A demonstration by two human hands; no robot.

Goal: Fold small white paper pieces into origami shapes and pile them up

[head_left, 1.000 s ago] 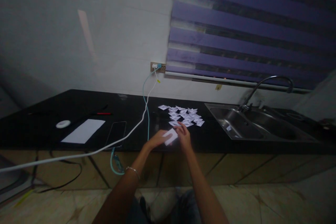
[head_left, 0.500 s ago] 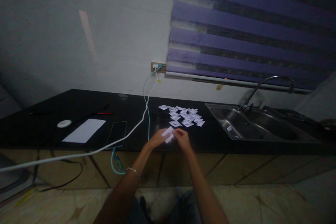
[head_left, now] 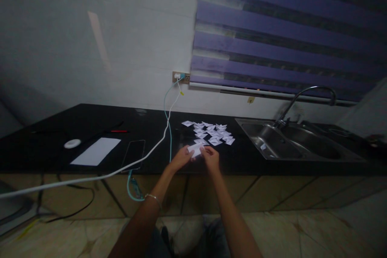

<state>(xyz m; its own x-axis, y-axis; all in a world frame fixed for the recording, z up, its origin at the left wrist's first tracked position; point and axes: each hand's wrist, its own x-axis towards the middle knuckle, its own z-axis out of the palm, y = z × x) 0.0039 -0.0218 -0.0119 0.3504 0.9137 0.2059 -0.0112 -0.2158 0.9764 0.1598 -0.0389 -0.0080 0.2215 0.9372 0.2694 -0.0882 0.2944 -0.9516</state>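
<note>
Both of my hands meet over the front edge of a black countertop (head_left: 90, 121) and pinch one small white piece of paper (head_left: 195, 150) between them. My left hand (head_left: 180, 158) grips its left side and my right hand (head_left: 210, 157) grips its right side, fingers closed. Just beyond them lies a pile of several small folded white paper pieces (head_left: 211, 132) on the counter. A thin bracelet (head_left: 153, 198) sits on my left wrist.
A steel sink (head_left: 290, 143) with a curved tap (head_left: 305, 98) is at the right. A phone (head_left: 134, 154), a white sheet (head_left: 96, 151), a white round object (head_left: 72, 143) and a red pen (head_left: 118, 131) lie at the left. White and teal cables (head_left: 167, 121) run from a wall socket (head_left: 180, 76).
My hands have worked the white paper piece smaller and moved it slightly up toward the pile; the view shifted a little.
</note>
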